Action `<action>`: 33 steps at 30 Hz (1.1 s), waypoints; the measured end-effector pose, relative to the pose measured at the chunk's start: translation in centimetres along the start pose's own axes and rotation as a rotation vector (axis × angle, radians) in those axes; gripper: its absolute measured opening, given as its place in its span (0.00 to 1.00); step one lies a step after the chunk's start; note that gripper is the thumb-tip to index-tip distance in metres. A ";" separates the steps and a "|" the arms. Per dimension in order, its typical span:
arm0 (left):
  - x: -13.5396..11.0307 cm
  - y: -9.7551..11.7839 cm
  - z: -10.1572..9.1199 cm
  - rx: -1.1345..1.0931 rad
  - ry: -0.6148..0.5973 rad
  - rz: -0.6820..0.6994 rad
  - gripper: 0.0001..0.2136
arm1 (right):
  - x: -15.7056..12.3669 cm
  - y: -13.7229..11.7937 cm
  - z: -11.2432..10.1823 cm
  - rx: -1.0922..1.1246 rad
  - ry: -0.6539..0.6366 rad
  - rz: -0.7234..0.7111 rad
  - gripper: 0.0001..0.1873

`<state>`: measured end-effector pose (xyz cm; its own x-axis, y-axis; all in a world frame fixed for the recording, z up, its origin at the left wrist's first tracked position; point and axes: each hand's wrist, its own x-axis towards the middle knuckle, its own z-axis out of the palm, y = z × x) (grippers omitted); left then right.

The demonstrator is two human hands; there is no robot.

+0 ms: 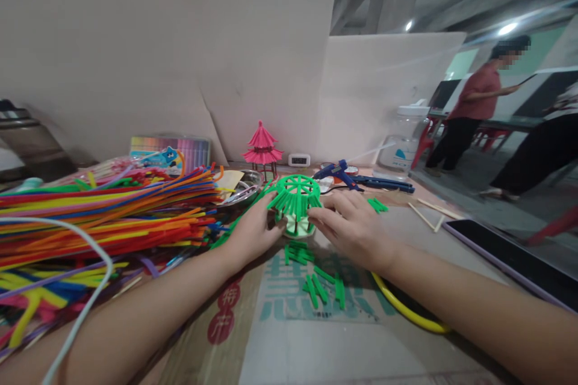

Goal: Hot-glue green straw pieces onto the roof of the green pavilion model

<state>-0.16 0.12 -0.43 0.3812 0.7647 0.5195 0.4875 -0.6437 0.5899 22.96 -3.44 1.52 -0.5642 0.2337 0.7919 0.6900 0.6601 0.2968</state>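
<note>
A small green pavilion model made of pipe cleaners stands on the board in front of me, with a round spoked top, sloping strips round the roof and a pale base. My left hand grips its left side, thumb in front and fingers partly hidden behind. At the right edge of the roof, the fingertips of my right hand are pinched together; what lies between them is hidden. Cut green pipe-cleaner pieces lie just in front of the model, and a few more rest beyond my right hand.
Bundles of coloured pipe cleaners fill the left side. Behind stand a pink pagoda model, a small clock, a blue glue gun and a clear jug. A phone lies right. A person stands beyond.
</note>
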 end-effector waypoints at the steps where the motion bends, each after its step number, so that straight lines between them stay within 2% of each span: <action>1: 0.0 0.0 0.0 -0.004 -0.001 0.006 0.26 | 0.1 0.0 0.0 -0.007 0.001 0.001 0.03; 4: 0.1 0.2 -0.1 -0.020 -0.019 0.018 0.25 | 0.3 -0.1 -0.3 0.010 -0.028 -0.040 0.05; 8: 0.2 0.7 -0.5 -0.038 -0.072 0.038 0.20 | 0.2 -0.5 -1.3 0.094 -0.102 -0.191 0.09; 11: 0.3 0.8 -0.6 -0.043 -0.077 0.041 0.20 | 0.2 -1.0 -1.7 0.194 -0.088 -0.251 0.11; 13: 0.3 0.8 -0.6 -0.048 -0.081 0.035 0.20 | 0.1 -1.2 -1.7 0.290 -0.021 -0.190 0.13; 17: 0.2 0.5 -0.4 -0.014 -0.058 0.031 0.23 | -0.3 -0.6 -0.9 0.411 0.109 0.083 0.12; 20: 0.1 0.4 -0.4 0.024 -0.020 0.024 0.26 | -0.5 0.2 -0.4 0.358 0.074 0.194 0.24; 24: -0.1 0.5 -0.3 0.051 0.011 0.001 0.29 | -0.5 0.9 -0.2 0.250 0.018 0.173 0.26; 29: -0.1 0.4 -0.3 0.053 0.013 0.015 0.29 | -0.5 1.1 -0.2 0.216 0.022 0.132 0.26; 31: -0.1 0.3 -0.2 0.047 0.015 0.018 0.29 | -0.5 1.0 -0.4 0.263 0.059 0.153 0.23; 33: -0.1 0.3 -0.2 0.046 0.016 0.012 0.29 | -0.2 0.8 -0.8 0.343 0.123 0.175 0.14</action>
<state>-0.24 -0.12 -0.19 0.3753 0.7560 0.5363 0.5184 -0.6508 0.5547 23.99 -3.46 2.04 -0.3790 0.2905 0.8786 0.5678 0.8227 -0.0271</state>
